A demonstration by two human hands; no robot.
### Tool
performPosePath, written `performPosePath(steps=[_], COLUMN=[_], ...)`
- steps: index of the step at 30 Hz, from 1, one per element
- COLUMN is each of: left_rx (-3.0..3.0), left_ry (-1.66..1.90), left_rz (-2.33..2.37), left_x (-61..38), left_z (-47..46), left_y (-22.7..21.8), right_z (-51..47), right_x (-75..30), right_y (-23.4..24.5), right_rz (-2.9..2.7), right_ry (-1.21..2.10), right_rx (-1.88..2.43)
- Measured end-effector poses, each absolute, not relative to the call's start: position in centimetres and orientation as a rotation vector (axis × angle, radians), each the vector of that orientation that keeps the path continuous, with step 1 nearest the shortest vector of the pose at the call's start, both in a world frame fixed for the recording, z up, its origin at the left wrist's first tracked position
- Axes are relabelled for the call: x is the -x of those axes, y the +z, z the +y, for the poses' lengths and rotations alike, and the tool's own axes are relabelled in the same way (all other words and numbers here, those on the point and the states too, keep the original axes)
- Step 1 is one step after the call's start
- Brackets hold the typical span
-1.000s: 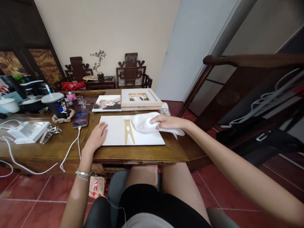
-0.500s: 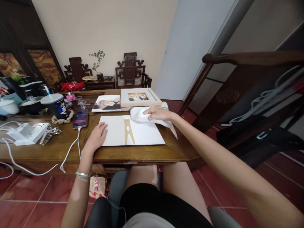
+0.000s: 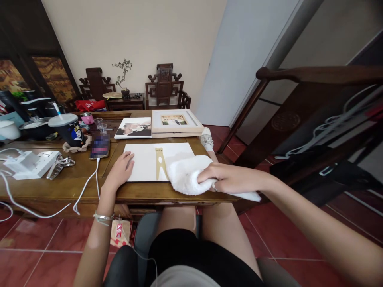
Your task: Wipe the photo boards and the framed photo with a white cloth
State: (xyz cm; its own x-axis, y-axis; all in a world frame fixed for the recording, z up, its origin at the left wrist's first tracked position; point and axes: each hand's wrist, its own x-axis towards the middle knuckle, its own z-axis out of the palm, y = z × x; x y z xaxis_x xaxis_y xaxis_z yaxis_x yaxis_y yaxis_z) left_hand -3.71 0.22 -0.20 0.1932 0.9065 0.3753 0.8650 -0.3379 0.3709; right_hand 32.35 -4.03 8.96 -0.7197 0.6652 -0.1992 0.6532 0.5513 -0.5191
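A flat white board [image 3: 140, 163] lies on the wooden table [image 3: 134, 195] in front of me. On it is a tan, flat cut-out shape [image 3: 159, 159] with a forked lower end. My left hand [image 3: 121, 169] rests open on the board's left edge, fingers stretched out. Bunched under my right hand [image 3: 218, 177] is a fluffy white cloth [image 3: 185, 175], pressed over the board's near right corner. The cloth hides that corner and touches the cut-out's lower right side. One end of the cloth trails out to the right beneath my wrist.
Behind the board lie a photo print [image 3: 134, 128] and a framed picture [image 3: 176, 121]. To the left are a phone [image 3: 100, 146] on a cable, a lidded cup [image 3: 72, 129], a power strip [image 3: 37, 165] and a clear clip [image 3: 60, 165]. A wooden chair [image 3: 287, 119] stands at right.
My right hand has drawn the white cloth from the board's far right part toward me, down to its near right corner. My left hand stays on the left edge.
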Motion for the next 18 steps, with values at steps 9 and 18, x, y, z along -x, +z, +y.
performPosePath(steps=[9,18], left_rx=[-2.366,-2.350], left_ry=[0.847,0.835], left_rz=[1.750,1.746], left_x=[3.9,3.8], left_z=[0.3,0.2], left_y=[-0.3,0.0], right_z=[1.7,9.0], right_x=[-30.5,-28.5], right_y=[9.0,7.1], right_rz=[-2.720,-2.516], right_ry=[0.906,0.740], right_rx=[1.040,1.184])
